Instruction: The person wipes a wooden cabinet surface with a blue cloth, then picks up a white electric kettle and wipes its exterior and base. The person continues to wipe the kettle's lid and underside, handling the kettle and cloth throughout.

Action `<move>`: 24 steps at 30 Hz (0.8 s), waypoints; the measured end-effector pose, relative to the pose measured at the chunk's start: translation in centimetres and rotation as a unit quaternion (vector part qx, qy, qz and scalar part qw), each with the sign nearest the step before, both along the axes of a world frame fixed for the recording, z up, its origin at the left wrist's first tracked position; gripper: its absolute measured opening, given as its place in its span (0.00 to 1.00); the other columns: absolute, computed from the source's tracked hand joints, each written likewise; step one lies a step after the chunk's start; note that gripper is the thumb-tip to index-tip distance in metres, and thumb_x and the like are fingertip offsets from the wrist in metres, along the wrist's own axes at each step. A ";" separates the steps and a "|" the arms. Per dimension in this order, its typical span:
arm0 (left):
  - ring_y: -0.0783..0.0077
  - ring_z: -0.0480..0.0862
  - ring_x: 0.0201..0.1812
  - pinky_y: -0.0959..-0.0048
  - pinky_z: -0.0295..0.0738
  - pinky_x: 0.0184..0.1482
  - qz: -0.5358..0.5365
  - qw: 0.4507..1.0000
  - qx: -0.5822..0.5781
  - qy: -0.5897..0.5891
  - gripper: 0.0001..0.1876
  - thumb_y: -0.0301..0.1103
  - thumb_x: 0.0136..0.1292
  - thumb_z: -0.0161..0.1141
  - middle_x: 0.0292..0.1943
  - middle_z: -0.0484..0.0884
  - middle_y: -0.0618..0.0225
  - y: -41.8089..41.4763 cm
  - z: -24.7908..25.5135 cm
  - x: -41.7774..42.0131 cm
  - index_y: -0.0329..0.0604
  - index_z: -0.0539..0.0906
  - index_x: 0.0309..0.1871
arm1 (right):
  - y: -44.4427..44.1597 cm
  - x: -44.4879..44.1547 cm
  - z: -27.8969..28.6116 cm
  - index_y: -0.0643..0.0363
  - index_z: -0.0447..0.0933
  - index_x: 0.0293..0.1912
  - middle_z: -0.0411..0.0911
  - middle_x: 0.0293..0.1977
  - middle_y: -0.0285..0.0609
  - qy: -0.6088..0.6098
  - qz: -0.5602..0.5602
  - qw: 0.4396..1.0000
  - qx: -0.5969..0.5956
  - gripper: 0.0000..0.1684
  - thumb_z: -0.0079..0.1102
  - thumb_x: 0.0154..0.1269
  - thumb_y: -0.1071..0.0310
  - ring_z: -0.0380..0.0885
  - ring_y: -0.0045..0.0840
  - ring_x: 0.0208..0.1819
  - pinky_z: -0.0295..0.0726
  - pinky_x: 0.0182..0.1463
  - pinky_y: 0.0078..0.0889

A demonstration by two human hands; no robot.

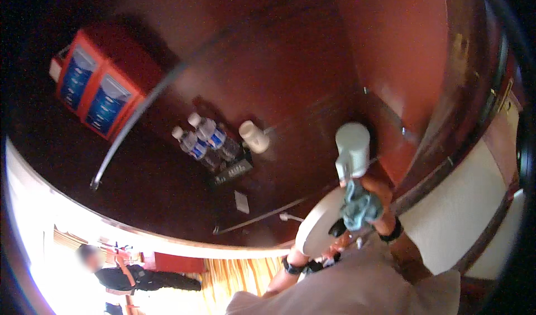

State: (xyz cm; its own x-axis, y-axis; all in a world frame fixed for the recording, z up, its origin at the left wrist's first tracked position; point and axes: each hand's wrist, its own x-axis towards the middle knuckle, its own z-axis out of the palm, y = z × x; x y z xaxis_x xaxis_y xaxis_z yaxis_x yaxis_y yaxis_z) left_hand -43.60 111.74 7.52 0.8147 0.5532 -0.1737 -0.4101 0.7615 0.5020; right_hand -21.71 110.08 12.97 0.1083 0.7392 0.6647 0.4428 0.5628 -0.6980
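My right hand (379, 193) grips a crumpled blue-green cloth (361, 208). Just past it, a white kettle-like vessel (354, 145) stands on the dark red wooden surface (289, 93), its handle pointing toward the cloth. I cannot tell whether my right hand touches that handle. In my left hand (298, 257) is a white round disc-shaped object (320, 223), held tilted close to my body. A black part (337, 228) shows at its near side, beside the cloth. The disc hides most of the left fingers. Both wrists wear dark bands.
Two clear bottles (211, 135) with white caps stand by a dark tray (232, 171) and a cream mug (254, 137). A red display box (109, 91) with blue panels is farther left. A white card (241, 202) lies nearer. A person in dark clothes (142, 277) is beyond the edge.
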 end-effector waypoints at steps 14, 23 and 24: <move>0.66 0.75 0.53 0.70 0.79 0.48 0.311 0.895 0.242 0.210 0.37 0.23 0.60 0.58 0.56 0.69 0.56 -0.7 5.0 3.3 0.44 0.48 0.68 | -1.3 -0.1 1.8 0.52 0.51 0.69 0.46 0.69 0.52 -0.148 -0.104 0.982 0.057 0.37 0.49 0.63 0.61 0.53 0.40 0.68 0.54 0.69 0.44; 0.74 0.67 0.53 0.73 0.65 0.55 0.301 0.831 0.390 0.259 0.33 0.26 0.56 0.64 0.52 0.64 0.62 -2.7 5.1 4.1 0.40 0.53 0.58 | -0.5 0.1 2.6 0.61 0.67 0.61 0.74 0.52 0.44 0.153 -0.087 0.982 -0.066 0.26 0.46 0.61 0.80 0.73 0.25 0.51 0.66 0.60 0.31; 0.74 0.67 0.54 0.73 0.65 0.55 0.299 0.842 0.368 0.255 0.33 0.25 0.57 0.64 0.52 0.64 0.62 -2.6 5.2 4.0 0.40 0.53 0.59 | -0.6 0.1 2.6 0.61 0.68 0.60 0.74 0.52 0.45 0.163 -0.103 0.976 -0.104 0.24 0.46 0.63 0.78 0.73 0.26 0.51 0.66 0.60 0.32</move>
State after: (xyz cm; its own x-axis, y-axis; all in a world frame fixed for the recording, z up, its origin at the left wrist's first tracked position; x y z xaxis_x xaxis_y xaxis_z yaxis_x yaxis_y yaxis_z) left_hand -39.59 109.13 12.71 0.2743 0.9493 0.1534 -0.1972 -0.1007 0.9752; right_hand -21.60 109.47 15.61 0.4498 0.7947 0.4076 0.2674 0.3156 -0.9104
